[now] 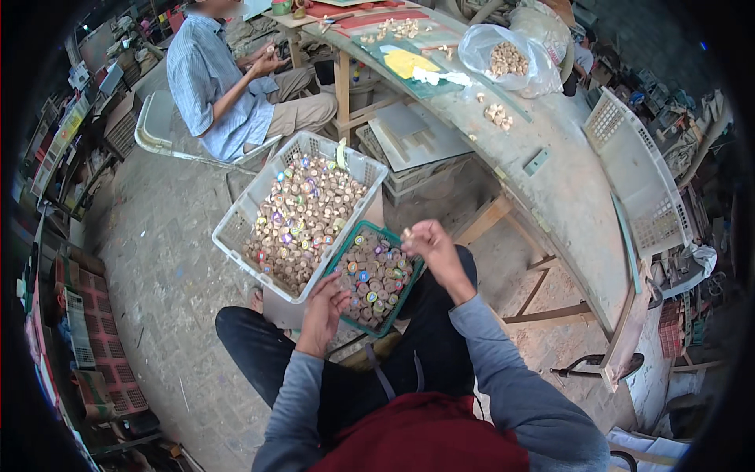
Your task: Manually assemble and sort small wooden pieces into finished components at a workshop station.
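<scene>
A green basket (363, 331) rests between my thighs, full of small brown wooden pieces, some with coloured round tops. Over its right rim, my right hand (435, 252) pinches a small pale wooden knob (406, 234) between thumb and fingertips. My left hand (321, 311) is at the basket's left side, its fingers curled in over the pieces; what they hold, if anything, cannot be made out. Against the green basket, farther off and to the left, stands a larger whitish crate (226, 237) heaped with wooden knobs, several bearing coloured round tops.
A long curved table (566, 204) runs along the right, with loose knobs (498, 117) and a clear plastic bag (475, 50) of them. Upright at its right edge is a white perforated crate (641, 177). Another person (206, 86) sits at far left, handling something small.
</scene>
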A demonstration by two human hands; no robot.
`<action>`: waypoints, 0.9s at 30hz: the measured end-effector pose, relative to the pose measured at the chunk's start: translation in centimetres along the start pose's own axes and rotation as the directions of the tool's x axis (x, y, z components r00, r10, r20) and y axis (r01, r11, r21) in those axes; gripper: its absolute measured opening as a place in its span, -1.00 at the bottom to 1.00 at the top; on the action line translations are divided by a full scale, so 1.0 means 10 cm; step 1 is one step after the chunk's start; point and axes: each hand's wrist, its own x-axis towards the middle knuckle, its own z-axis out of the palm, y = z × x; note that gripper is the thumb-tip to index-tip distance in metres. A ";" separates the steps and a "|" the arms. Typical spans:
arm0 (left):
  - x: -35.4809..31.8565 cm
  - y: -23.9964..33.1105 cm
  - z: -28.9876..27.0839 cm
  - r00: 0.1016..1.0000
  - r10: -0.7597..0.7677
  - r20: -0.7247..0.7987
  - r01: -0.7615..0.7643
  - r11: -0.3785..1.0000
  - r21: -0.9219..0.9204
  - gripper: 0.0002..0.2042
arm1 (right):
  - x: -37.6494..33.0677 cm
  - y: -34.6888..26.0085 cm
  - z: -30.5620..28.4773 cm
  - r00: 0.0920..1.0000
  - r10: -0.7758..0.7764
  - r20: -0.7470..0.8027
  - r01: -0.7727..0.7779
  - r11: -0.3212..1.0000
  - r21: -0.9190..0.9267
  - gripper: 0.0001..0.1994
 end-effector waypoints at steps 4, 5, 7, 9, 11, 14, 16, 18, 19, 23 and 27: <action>0.03 -0.22 -0.19 0.996 -0.078 -0.034 0.073 0.989 -0.131 -0.72 | 0.47 -1.10 0.06 0.945 -0.317 -0.081 0.295 0.933 -0.208 -0.81; 0.04 -0.23 -0.22 0.993 -0.113 -0.041 0.108 0.988 -0.114 -0.73 | 0.62 -1.35 0.09 0.922 -0.369 -0.118 0.346 0.922 -0.177 -0.78; 0.09 -0.26 -0.27 0.989 -0.147 -0.027 0.146 0.989 -0.036 -0.72 | 1.04 -1.68 0.02 0.868 -0.478 -0.137 0.426 0.857 -0.292 -0.73; 0.14 -0.22 -0.28 0.990 -0.138 0.011 0.138 0.990 -0.008 -0.72 | 1.57 -1.81 -0.15 0.820 -0.543 -0.184 0.469 0.820 -0.329 -0.70; 0.16 -0.22 -0.32 0.990 -0.136 0.025 0.136 0.991 0.013 -0.71 | 2.03 -1.81 -0.22 0.803 -0.545 -0.243 0.440 0.816 -0.375 -0.70; 0.21 -0.20 -0.31 0.985 -0.170 0.021 0.171 0.984 -0.048 -0.71 | 2.55 -1.66 -0.48 0.740 -0.579 -0.342 0.329 0.755 -0.567 -0.69; 0.20 -0.21 -0.36 0.987 -0.159 0.021 0.160 0.985 -0.069 -0.72 | 2.66 -1.60 -0.47 0.706 -0.607 -0.364 0.237 0.688 -0.686 -0.67; 0.19 -0.19 -0.40 0.989 -0.149 0.019 0.150 0.985 -0.090 -0.73 | 2.68 -1.56 -0.40 0.695 -0.598 -0.399 0.204 0.697 -0.688 -0.69; 0.17 -0.19 -0.38 0.989 -0.144 0.032 0.146 0.986 -0.085 -0.73 | 2.69 -1.57 -0.43 0.697 -0.598 -0.396 0.205 0.695 -0.689 -0.69; 0.14 -0.14 -0.29 0.991 -0.122 0.051 0.125 0.990 -0.060 -0.75 | 2.70 -1.59 -0.45 0.736 -0.552 -0.391 0.092 0.655 -0.750 -0.70; 0.15 -0.16 -0.30 0.990 -0.135 0.029 0.137 0.989 -0.056 -0.76 | 2.64 -1.63 -0.31 0.775 -0.503 -0.382 0.053 0.654 -0.754 -0.69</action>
